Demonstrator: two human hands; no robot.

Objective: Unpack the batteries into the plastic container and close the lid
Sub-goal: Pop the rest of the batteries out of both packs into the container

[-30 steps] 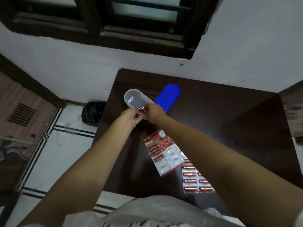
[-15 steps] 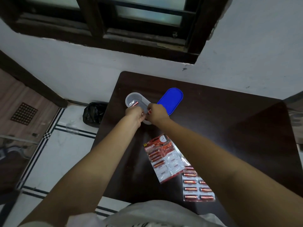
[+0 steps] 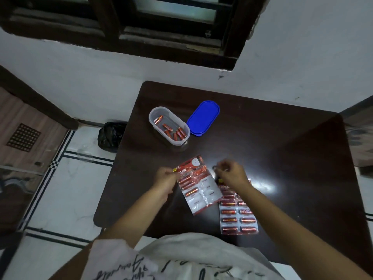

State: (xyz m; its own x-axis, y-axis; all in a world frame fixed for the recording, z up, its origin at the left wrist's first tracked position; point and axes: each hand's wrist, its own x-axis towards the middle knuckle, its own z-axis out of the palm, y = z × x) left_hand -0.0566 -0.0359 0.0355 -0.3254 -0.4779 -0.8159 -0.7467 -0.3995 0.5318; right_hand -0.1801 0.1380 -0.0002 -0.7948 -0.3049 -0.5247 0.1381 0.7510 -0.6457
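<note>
Two hands work over the blister packs at the near middle of our dark table (image 3: pixel 282 158). Our left hand (image 3: pixel 166 179) pinches the left edge of the half-emptied battery pack (image 3: pixel 198 185), fingers closed narrow on the card. Our right hand (image 3: pixel 232 175) hovers above the top of the full battery pack (image 3: pixel 238 215), fingers curled in; motion blur keeps us from telling whether they hold anything. That wrist covers the full pack's upper end, and the half-emptied pack overlaps its left corner.

Farther out, toward the wall, the clear plastic container (image 3: pixel 153 116) stands open with loose batteries (image 3: pixel 173 131) lying in it, most of them heaped at its near end and one apart at the far end. Just beside it on the right, the blue lid (image 3: pixel 202 118) lies flat on the table, close to touching the rim. A black bag (image 3: pixel 110 136) sits on the tiled floor left of the table, and a dark window frame (image 3: pixel 141 37) runs along the wall above.

Half a second ago both our hands were together at the container's near rim, hiding part of it; now they have come back to the packs and the container shows whole.
</note>
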